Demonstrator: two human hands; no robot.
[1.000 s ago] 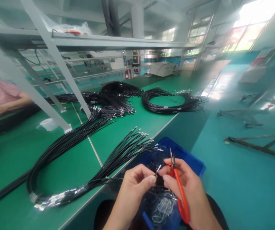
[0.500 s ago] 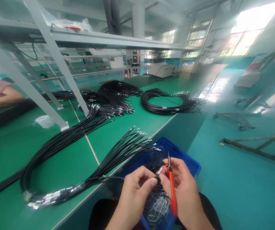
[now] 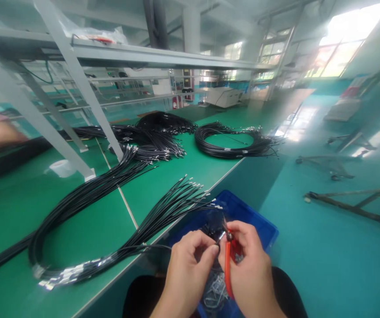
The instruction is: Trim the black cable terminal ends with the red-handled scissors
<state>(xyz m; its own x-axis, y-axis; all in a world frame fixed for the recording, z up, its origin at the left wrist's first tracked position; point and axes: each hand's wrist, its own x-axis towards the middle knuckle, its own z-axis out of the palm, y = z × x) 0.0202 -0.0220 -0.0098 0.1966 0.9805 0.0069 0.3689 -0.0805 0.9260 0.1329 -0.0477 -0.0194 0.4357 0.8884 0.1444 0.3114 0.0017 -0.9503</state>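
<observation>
My left hand (image 3: 190, 265) pinches the end of a black cable (image 3: 156, 245) that runs in from the bundle on the table. In my right hand (image 3: 251, 260) is a pair of red-handled cutting pliers (image 3: 227, 260), their dark tips pointing up and away from me. Both hands meet at the cable end, where a small shiny piece shows between the fingertips; its exact shape is too small to tell. Just below them a blue bin (image 3: 242, 212) holds a tangle of clear and whitish scraps (image 3: 215, 289). To the left, the cable bundle (image 3: 77, 194) curves in a U, banded with shiny labels (image 3: 73, 274).
Farther along the green table (image 3: 137, 190) lie a coiled cable bundle (image 3: 223, 148) and more black cables (image 3: 163, 123). A white roll (image 3: 62, 168) sits beside the shelf post (image 3: 80, 88). At the far left another person's arm (image 3: 2, 137) shows. A metal stand (image 3: 355, 198) is on the floor.
The pliers have swung left in my right hand, their tips moving closer to the cable end. My left hand has hardly moved. The other person's arm has drawn slightly left.
</observation>
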